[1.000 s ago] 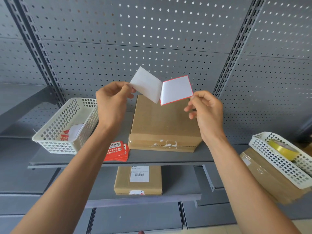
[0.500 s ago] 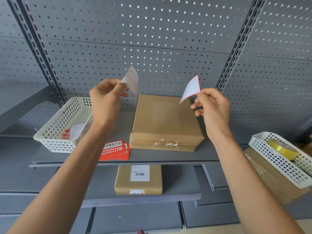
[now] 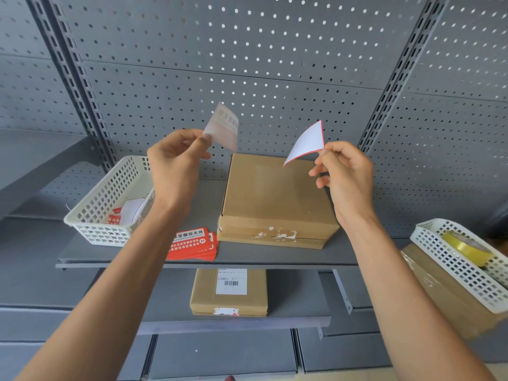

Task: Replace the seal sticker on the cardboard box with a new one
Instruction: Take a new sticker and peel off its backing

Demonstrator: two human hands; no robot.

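A brown cardboard box (image 3: 277,199) sits on the grey shelf (image 3: 115,257), with torn white sticker residue (image 3: 277,234) on its front seam. Above the box's left side, my left hand (image 3: 176,166) pinches a pale pinkish sheet (image 3: 224,127) with faint characters. Over the right side, my right hand (image 3: 343,177) pinches a curled white piece with a red edge (image 3: 306,143). The two pieces are apart, with a gap between them. A stack of red seal stickers (image 3: 192,244) lies on the shelf left of the box.
A white basket (image 3: 110,199) with paper scraps stands at the shelf's left. At the right, another white basket (image 3: 453,268) holds a yellow tape roll (image 3: 464,244) on top of a wrapped box. A labelled box (image 3: 228,291) lies on the lower shelf. Pegboard stands behind.
The two pieces were joined along one edge a second ago. My hands pulled them apart, the left going left and the right going right. They now hang separately.
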